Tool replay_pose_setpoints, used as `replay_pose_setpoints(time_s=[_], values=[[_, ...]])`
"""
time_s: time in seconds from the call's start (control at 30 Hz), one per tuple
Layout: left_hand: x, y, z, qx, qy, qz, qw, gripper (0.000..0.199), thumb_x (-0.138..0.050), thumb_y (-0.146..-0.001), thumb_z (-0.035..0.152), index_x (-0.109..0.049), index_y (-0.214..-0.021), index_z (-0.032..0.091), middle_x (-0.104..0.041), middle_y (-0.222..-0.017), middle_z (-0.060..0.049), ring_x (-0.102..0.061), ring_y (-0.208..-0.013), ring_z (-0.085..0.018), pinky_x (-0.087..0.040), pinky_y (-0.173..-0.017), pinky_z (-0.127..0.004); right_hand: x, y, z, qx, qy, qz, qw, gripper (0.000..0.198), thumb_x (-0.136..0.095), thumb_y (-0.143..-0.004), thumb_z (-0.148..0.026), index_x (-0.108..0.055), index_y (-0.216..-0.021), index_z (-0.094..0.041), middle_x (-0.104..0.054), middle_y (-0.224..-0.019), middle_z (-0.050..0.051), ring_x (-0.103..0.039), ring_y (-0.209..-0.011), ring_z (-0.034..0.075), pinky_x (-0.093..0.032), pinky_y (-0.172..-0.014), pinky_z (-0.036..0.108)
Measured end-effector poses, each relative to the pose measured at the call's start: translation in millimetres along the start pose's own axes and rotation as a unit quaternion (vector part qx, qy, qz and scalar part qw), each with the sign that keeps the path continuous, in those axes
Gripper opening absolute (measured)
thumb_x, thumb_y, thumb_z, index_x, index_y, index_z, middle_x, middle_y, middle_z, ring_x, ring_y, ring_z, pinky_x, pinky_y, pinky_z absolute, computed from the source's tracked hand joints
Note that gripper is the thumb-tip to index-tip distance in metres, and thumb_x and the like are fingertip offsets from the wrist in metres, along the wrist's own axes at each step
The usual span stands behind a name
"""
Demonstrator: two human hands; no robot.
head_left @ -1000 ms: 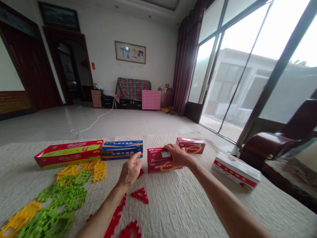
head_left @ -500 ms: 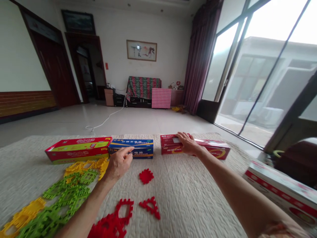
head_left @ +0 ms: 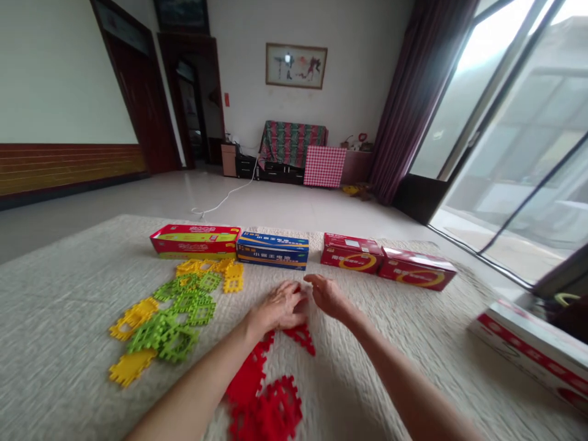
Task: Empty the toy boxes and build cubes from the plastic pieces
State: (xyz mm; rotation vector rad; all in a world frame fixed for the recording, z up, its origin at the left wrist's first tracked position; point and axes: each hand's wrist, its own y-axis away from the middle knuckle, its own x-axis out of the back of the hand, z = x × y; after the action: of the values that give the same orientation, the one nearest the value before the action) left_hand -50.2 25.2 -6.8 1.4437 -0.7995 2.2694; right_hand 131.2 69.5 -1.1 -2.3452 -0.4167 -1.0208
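Note:
My left hand (head_left: pixel 281 307) lies over red toy pieces on the quilted mat (head_left: pixel 390 343), fingers stretched out. Red shows beneath its fingers. A red triangular piece (head_left: pixel 302 337) pokes out below that hand. Just to the right hovers my right hand (head_left: pixel 329 297), index finger pointing left and the other fingers curled. Its palm is hidden, so I cannot tell if anything is inside. Nearer to me spreads a heap of red interlocking pieces (head_left: pixel 275 407). Green interlocking pieces (head_left: pixel 158 331) and yellow ones (head_left: pixel 133 315) lie at the left.
Along the far side of the mat stand a red-and-yellow-green box (head_left: pixel 197 242), a blue box (head_left: pixel 273 251) and two dark red boxes (head_left: pixel 351 252), (head_left: pixel 418 268). A white-and-red carton (head_left: pixel 533 349) sits at the right. A white cable (head_left: pixel 229 195) crosses the floor beyond.
My right hand has left the dark red box and come toward me and left. My left hand has moved from beside the blue box onto the red pieces. The view has shifted.

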Motion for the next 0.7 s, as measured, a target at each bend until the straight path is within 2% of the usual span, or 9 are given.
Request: replay_pose_setpoints(time_s=[0.1,0.17,0.23,0.3,0.37,0.47,0.53,0.6,0.7], values=[[11,17,-20,0.034,-0.043,0.019,0.998,0.026,-0.053,-0.083,0.022,-0.066,-0.105,0.018,-0.061,-0.112,-0.010,-0.053,-0.112,-0.025,-0.042,-0.101,-0.039,-33,3,-23,0.000,-0.046,-0.024,0.999,0.033,-0.042,-0.079,-0.010,-0.065,-0.101,-0.019,-0.071,-0.092,0.006,-0.066,-0.084,0.019,-0.052,-0.080,0.034],[26,32,-30,0.092,-0.076,0.054,0.991,0.025,-0.047,-0.086,0.019,-0.067,-0.100,0.016,-0.062,-0.108,-0.012,-0.053,-0.111,-0.026,-0.042,-0.100,-0.041,-45,2,-34,0.002,-0.100,-0.019,0.995,0.038,-0.039,-0.081,-0.013,-0.062,-0.111,-0.021,-0.071,-0.105,0.006,-0.067,-0.091,0.018,-0.053,-0.082,0.033],[41,48,-28,0.118,-0.076,0.092,0.986,0.027,-0.047,-0.086,0.018,-0.067,-0.103,0.017,-0.062,-0.108,-0.013,-0.054,-0.111,-0.026,-0.042,-0.100,-0.042,-49,3,-40,-0.019,-0.151,0.027,0.988,0.041,-0.039,-0.081,-0.016,-0.060,-0.116,-0.022,-0.068,-0.115,0.007,-0.066,-0.099,0.018,-0.052,-0.087,0.036],[49,63,-13,0.092,-0.046,0.103,0.989,0.029,-0.051,-0.085,0.022,-0.066,-0.110,0.020,-0.062,-0.113,-0.011,-0.054,-0.113,-0.025,-0.042,-0.102,-0.041,-48,11,-41,-0.056,-0.161,0.084,0.982,0.039,-0.040,-0.080,-0.020,-0.062,-0.112,-0.022,-0.069,-0.111,0.008,-0.065,-0.101,0.020,-0.051,-0.091,0.040],[50,80,13,0.047,-0.009,0.085,0.995,0.034,-0.056,-0.085,0.032,-0.065,-0.116,0.022,-0.061,-0.123,-0.010,-0.052,-0.120,-0.026,-0.039,-0.106,-0.042,-44,26,-39,-0.090,-0.139,0.119,0.979,0.036,-0.041,-0.078,-0.023,-0.064,-0.106,-0.022,-0.071,-0.103,0.007,-0.066,-0.097,0.022,-0.050,-0.091,0.043],[42,109,53,0.002,0.012,0.012,1.000,0.053,-0.062,-0.080,0.050,-0.059,-0.126,0.026,-0.052,-0.139,-0.010,-0.041,-0.133,-0.031,-0.033,-0.110,-0.051,-43,56,-40,-0.119,-0.128,0.137,0.975,0.036,-0.041,-0.078,-0.025,-0.063,-0.106,-0.022,-0.071,-0.101,0.008,-0.066,-0.095,0.023,-0.051,-0.090,0.046],[36,128,72,-0.018,0.005,-0.028,0.999,0.061,-0.064,-0.075,0.058,-0.058,-0.128,0.028,-0.047,-0.144,-0.010,-0.033,-0.139,-0.035,-0.027,-0.111,-0.058,-47,73,-46,-0.140,-0.121,0.159,0.970,0.037,-0.041,-0.079,-0.027,-0.062,-0.108,-0.021,-0.070,-0.105,0.009,-0.065,-0.099,0.025,-0.050,-0.092,0.048],[32,144,79,-0.027,-0.007,-0.048,0.998,0.063,-0.065,-0.074,0.060,-0.057,-0.128,0.028,-0.047,-0.144,-0.011,-0.030,-0.140,-0.037,-0.024,-0.111,-0.062,-57,84,-54,-0.161,-0.117,0.192,0.961,0.038,-0.039,-0.081,-0.029,-0.060,-0.110,-0.020,-0.068,-0.108,0.011,-0.063,-0.103,0.026,-0.048,-0.095,0.050],[32,160,70,-0.015,-0.027,-0.034,0.999,0.062,-0.065,-0.076,0.053,-0.055,-0.131,0.026,-0.050,-0.142,-0.013,-0.032,-0.139,-0.036,-0.023,-0.111,-0.061,-77,85,-70,-0.169,-0.114,0.216,0.955,0.040,-0.037,-0.082,-0.030,-0.058,-0.115,-0.020,-0.066,-0.113,0.012,-0.061,-0.108,0.027,-0.046,-0.097,0.052]])
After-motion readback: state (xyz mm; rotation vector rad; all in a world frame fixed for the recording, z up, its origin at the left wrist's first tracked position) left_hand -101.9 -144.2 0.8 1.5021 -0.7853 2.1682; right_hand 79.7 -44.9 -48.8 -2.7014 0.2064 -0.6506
